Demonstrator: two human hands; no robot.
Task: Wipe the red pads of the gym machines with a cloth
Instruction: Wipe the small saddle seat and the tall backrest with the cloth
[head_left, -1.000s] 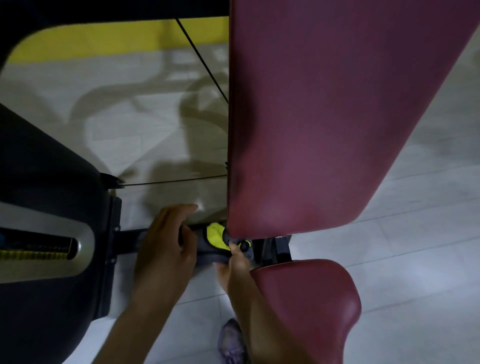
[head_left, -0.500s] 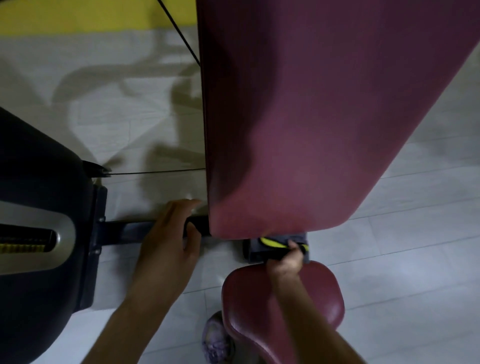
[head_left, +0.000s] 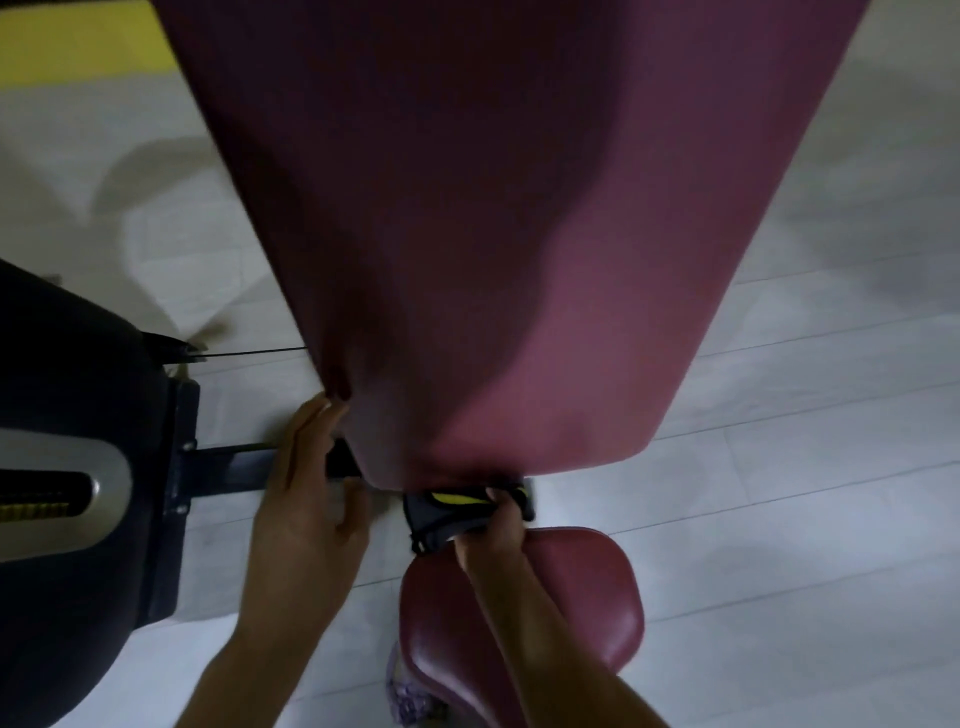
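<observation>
There are two red pads here. The big pad (head_left: 493, 234) is long and wide and fills most of the view. The small pad (head_left: 571, 613) is a rounded seat just below it. There is one cloth (head_left: 447, 512), grey with a yellow patch on it. There are two bare hands.

The right hand (head_left: 491, 540) reaches over the small pad. Its fingers are curled tight round the cloth and hold it in a bunch. The cloth is pushed up against the bottom edge of the big pad, in the gap between the two pads. Part of the cloth hangs down on the left side of the hand, near the top of the small pad.

The left hand (head_left: 306, 499) holds nothing. Its fingers look mostly straight, and the tips touch the lower left edge of the big pad. The thumb sticks out to the side. The hand lies across one black bar (head_left: 228, 465), though the picture is a bit blurry there, so I cannot tell if the palm rests on the bar.

The bar runs to a big black machine body (head_left: 67, 415) on the left, which has a silver panel (head_left: 78, 499). One thin black cable (head_left: 249, 353) runs from the machine body toward the big pad. The floor (head_left: 779, 467) is pale tile, with a yellow strip (head_left: 67, 41) at the far top left. One shoe (head_left: 410, 696) peeks out under the small pad.
</observation>
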